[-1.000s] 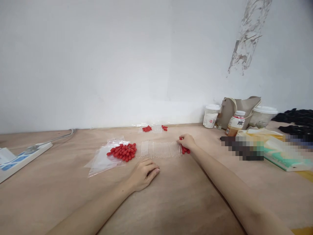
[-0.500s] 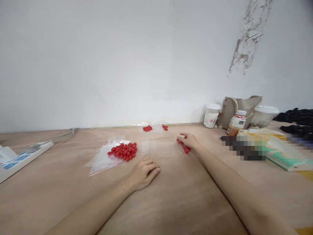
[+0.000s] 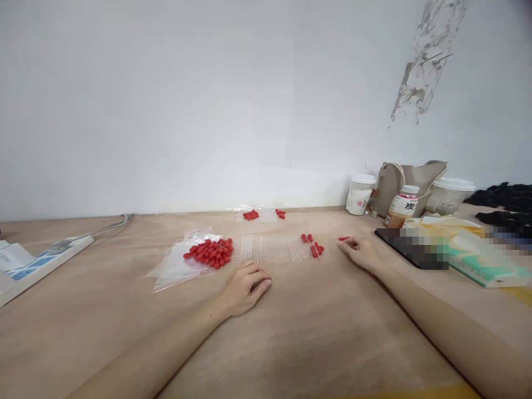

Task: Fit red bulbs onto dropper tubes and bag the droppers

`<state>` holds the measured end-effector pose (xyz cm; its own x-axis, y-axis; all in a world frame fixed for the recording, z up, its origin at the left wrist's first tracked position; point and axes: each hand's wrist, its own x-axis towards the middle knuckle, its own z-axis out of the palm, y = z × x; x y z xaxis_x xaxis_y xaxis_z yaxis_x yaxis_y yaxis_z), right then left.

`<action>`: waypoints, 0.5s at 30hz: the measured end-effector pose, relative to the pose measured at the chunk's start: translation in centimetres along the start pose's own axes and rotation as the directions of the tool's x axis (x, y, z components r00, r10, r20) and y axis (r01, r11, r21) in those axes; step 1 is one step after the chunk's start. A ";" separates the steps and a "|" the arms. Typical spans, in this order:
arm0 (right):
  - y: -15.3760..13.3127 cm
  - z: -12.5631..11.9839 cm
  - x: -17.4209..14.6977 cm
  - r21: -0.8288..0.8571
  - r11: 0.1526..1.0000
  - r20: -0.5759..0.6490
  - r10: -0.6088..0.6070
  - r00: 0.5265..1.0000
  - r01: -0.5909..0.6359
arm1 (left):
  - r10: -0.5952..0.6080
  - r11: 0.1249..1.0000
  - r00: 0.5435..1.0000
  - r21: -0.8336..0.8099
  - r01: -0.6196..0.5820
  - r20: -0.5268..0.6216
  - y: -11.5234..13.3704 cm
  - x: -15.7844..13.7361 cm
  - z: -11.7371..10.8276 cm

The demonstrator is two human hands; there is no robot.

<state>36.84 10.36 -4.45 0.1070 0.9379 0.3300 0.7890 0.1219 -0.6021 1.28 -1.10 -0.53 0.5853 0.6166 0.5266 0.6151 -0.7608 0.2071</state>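
My right hand [image 3: 362, 252] is out to the right over the table, its fingertips closed on a red rubber bulb [image 3: 343, 239]. To its left lie several loose red bulbs [image 3: 313, 247], some on the ends of thin clear tubes. A row of clear dropper tubes [image 3: 274, 249] stretches side by side across the middle. My left hand [image 3: 246, 288] rests loosely on the table just below that row, fingers slightly bent and thumb apart, with nothing visible in it. Beyond the left hand, a heap of red bulbs [image 3: 211, 253] lies partly on clear plastic bags [image 3: 174, 269].
Near the wall lies a clear bag [image 3: 268, 215] with red bulbs and tubes. On the right stand a paper cup [image 3: 359, 195], a drink bottle [image 3: 402, 208], a beige bag [image 3: 411, 177], a lidded tub [image 3: 449, 199] and a dark flat object [image 3: 399, 244]. A power strip [image 3: 54, 263] is far left.
My right hand has moved right, away from the end of the tube row, with a red bulb in its fingertips. The bulbs it covered now show. My left hand stays nearly still.
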 end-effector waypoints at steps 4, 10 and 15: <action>0.8 -1.0 0.6 0.072 0.997 -0.067 0.028 0.997 -0.023 | -0.003 1.000 1.000 0.000 0.003 0.000 0.0 0.0 0.0; 1.3 -1.4 3.5 -0.327 0.931 0.010 -0.171 0.985 0.165 | -0.005 1.000 1.000 -0.005 0.005 0.008 0.0 0.0 0.1; -0.3 0.9 6.0 -0.409 0.874 0.146 -0.220 0.964 0.262 | -0.038 0.999 0.999 0.019 0.039 -0.017 0.1 -0.3 0.0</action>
<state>36.71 16.31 -2.98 -0.1590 0.9252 0.3445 0.9651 0.2191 -0.1432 1.16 -1.40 -0.69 0.5521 0.6419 0.5321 0.6472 -0.7323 0.2118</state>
